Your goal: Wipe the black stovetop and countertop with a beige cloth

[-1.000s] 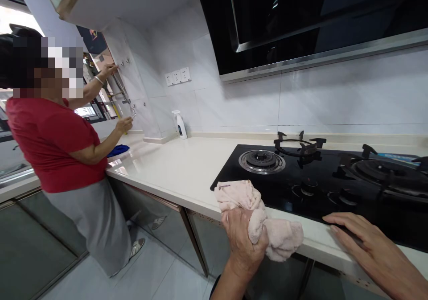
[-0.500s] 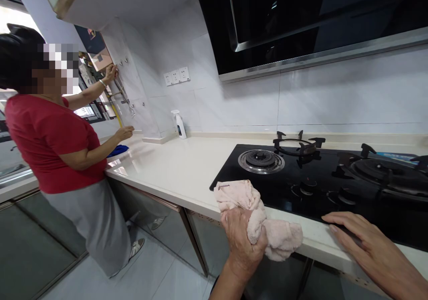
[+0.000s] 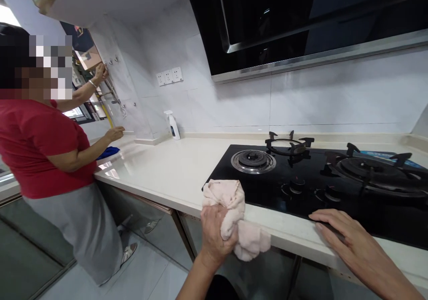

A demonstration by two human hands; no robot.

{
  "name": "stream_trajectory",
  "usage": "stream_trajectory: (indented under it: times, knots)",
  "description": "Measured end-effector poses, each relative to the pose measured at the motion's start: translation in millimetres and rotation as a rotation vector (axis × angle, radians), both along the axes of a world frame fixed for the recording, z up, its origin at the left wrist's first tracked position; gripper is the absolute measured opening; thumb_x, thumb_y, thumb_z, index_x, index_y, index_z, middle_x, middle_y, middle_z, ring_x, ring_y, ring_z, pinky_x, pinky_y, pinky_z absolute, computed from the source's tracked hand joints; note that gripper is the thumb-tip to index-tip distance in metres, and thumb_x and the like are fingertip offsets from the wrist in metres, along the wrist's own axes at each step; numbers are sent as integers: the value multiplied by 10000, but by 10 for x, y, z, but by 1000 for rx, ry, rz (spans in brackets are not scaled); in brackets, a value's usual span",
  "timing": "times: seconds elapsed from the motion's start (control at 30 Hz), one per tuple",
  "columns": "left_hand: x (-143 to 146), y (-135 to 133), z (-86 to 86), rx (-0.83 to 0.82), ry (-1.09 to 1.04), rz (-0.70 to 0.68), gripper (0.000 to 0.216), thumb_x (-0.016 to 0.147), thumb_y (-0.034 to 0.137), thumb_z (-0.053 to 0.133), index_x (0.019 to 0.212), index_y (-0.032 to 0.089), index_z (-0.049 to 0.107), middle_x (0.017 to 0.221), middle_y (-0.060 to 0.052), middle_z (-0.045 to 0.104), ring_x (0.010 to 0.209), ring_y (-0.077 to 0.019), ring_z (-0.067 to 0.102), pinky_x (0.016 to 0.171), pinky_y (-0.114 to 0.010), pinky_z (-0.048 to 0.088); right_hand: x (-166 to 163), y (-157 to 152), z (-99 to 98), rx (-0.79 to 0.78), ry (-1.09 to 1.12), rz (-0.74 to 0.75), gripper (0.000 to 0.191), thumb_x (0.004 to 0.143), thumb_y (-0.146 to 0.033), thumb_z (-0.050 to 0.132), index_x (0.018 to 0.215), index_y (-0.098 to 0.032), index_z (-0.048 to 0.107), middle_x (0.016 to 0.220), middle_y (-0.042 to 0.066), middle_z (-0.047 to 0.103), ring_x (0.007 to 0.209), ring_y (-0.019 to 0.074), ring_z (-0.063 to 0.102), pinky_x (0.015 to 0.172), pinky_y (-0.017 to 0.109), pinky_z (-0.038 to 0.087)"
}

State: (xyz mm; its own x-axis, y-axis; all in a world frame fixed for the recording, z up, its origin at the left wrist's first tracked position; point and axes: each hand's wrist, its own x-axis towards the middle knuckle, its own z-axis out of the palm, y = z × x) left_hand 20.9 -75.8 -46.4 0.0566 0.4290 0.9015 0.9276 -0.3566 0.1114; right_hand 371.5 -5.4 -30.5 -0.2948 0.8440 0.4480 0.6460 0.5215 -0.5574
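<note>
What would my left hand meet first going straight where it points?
Past the pink cloth it holds, your left hand would probably meet the black stove first, near its front-left corner; depth is hard to judge.

Pale pink cloth gripped in left hand at hob's near-left corner; right hand laid at hob's front edge.
Hob set in white desk, pan support placed just behind and right of left burner. Spray bottle stood by wall, below sockets. Person in red top seen at far left, one hand raised near wall hooks, blue cloth left on desk nearby.
</note>
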Motion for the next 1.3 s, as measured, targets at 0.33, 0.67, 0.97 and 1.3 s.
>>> stream_trajectory:
  times: [0.33, 0.67, 0.97, 1.3]
  knots:
    - [-1294, 100, 191, -196, -597, 232, 415, 697, 599, 631, 898, 236, 645, 981, -105, 707, 1082, -345, 626, 1088, -542, 454, -27, -35, -9, -9, 24, 33, 379, 992, -598, 469, 1131, -340, 709, 1251, 41, 693, 1177, 283, 624, 1031, 504, 489]
    - [-1553, 407, 785, -365, -1009, 314, 399, 810, 439, 516, 1031, 140, 660, 873, -91, 748, 777, -226, 703, 718, -363, 606, -72, -50, 13, -24, 28, 50, 378, 1021, -571, 440, 1159, -334, 701, 1270, 48, 681, 1204, 280, 600, 1079, 522, 436]
    - [-895, 649, 836, -635, -698, 306, 313, 869, 358, 576, 1105, 198, 705, 1110, -110, 776, 1133, -307, 687, 1062, -501, 507, -68, -25, -8, 3, 19, 21, 390, 1000, -596, 448, 1148, -342, 704, 1259, 27, 696, 1207, 288, 610, 1069, 510, 456]
    - [164, 623, 748, -832, -159, 217, 389, 945, 331, 547, 1326, 333, 627, 1572, -64, 520, 1552, -326, 297, 1246, -694, 148, -20, 44, -102, -2, 15, 18, 396, 986, -627, 465, 1143, -350, 700, 1255, 26, 691, 1198, 286, 610, 1071, 520, 455]
